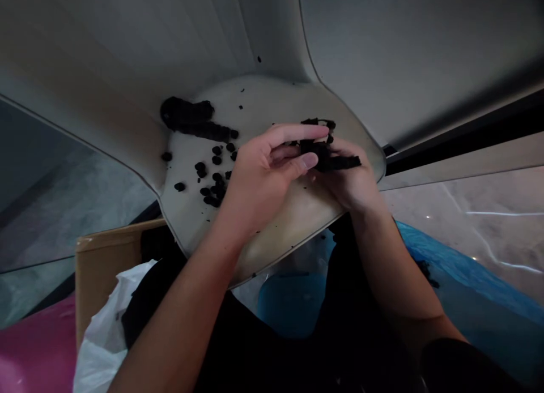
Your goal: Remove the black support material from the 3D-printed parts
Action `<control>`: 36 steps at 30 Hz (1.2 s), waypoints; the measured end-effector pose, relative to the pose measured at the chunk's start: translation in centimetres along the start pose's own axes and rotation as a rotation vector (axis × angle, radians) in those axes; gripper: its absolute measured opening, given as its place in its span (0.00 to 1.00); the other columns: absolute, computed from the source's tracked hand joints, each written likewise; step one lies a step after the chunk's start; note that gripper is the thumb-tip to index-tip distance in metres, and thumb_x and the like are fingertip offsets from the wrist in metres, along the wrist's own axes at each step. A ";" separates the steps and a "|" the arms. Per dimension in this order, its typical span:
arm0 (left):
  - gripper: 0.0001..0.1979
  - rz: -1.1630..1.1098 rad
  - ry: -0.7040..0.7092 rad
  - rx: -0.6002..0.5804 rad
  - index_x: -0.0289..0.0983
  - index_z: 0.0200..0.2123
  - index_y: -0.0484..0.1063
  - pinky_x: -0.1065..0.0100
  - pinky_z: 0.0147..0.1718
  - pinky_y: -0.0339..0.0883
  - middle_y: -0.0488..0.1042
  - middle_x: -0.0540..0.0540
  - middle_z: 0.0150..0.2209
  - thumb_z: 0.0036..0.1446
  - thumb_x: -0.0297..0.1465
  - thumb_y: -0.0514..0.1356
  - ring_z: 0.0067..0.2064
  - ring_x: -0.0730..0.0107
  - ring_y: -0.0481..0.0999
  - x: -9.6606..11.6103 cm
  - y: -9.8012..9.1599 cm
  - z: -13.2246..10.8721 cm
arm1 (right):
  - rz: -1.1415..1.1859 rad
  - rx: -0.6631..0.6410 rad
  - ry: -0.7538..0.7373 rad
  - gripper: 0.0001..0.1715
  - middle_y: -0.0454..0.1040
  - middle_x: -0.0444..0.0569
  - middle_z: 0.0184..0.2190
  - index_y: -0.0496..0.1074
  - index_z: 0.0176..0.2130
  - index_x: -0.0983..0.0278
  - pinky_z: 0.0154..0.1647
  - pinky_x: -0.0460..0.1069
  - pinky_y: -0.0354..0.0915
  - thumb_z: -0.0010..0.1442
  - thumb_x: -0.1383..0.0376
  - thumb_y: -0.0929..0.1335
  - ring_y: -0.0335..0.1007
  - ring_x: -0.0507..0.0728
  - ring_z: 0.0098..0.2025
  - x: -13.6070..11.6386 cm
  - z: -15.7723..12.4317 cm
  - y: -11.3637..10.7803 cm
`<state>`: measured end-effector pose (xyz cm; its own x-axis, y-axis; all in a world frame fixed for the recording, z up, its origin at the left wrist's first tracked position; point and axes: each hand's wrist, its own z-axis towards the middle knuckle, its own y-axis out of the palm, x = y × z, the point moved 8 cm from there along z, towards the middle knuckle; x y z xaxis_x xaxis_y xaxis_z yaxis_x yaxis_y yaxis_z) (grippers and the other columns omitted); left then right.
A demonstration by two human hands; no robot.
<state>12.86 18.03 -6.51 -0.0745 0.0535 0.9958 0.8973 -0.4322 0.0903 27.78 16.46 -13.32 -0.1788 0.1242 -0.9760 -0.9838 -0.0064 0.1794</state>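
Note:
My left hand (259,175) is closed, with its thumb and fingers pinching a crumpled, soft-looking black piece (323,152). From beneath and the right, my right hand (357,180) grips the same piece; its fingers are partly hidden behind it. I cannot make out what kind of thing the black piece is. Both hands are over a pale padded seat (306,209). Several small dark lumps (216,183) lie on the seat left of my left hand. Two longer rolled black pieces (191,118) rest farther back on the left.
Black crumbs are scattered over the seat. At the lower left stand a cardboard box (96,257), a white plastic bag (106,330) and a pink object (38,347). A blue plastic sheet or bag (459,257) is at the right. Something blue (291,302) shows between my legs.

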 end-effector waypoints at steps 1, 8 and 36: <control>0.16 -0.011 -0.003 -0.002 0.44 0.45 0.88 0.61 0.56 0.84 0.87 0.50 0.49 0.63 0.17 0.70 0.51 0.65 0.88 -0.2 0.0 0.2 | 0.072 0.013 0.025 0.14 0.78 0.46 0.32 0.82 0.35 0.57 0.38 0.55 0.72 0.65 0.52 0.79 0.75 0.59 0.36 0.0 0.1 -0.4; 0.15 0.094 0.027 0.125 0.44 0.39 0.82 0.62 0.43 0.81 0.85 0.50 0.44 0.53 0.23 0.79 0.39 0.66 0.84 -1.7 -1.5 1.3 | -0.028 -0.029 -0.039 0.15 0.84 0.46 0.41 0.88 0.40 0.54 0.54 0.55 0.76 0.63 0.48 0.82 0.80 0.59 0.46 -0.7 -0.2 -0.8; 0.27 0.351 0.366 0.415 0.44 0.31 0.55 0.54 0.55 0.73 0.70 0.47 0.39 0.59 0.26 0.75 0.49 0.60 0.74 2.8 -2.8 -0.1 | 0.085 0.305 -0.069 0.27 0.69 0.42 0.31 0.73 0.34 0.56 0.37 0.52 0.68 0.58 0.43 0.83 0.66 0.54 0.32 0.3 0.5 -3.8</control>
<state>10.10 19.26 -3.93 0.1762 -0.3688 0.9127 0.9831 0.0196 -0.1819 31.43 17.03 -14.22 -0.2479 0.2033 -0.9472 -0.9133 0.2770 0.2984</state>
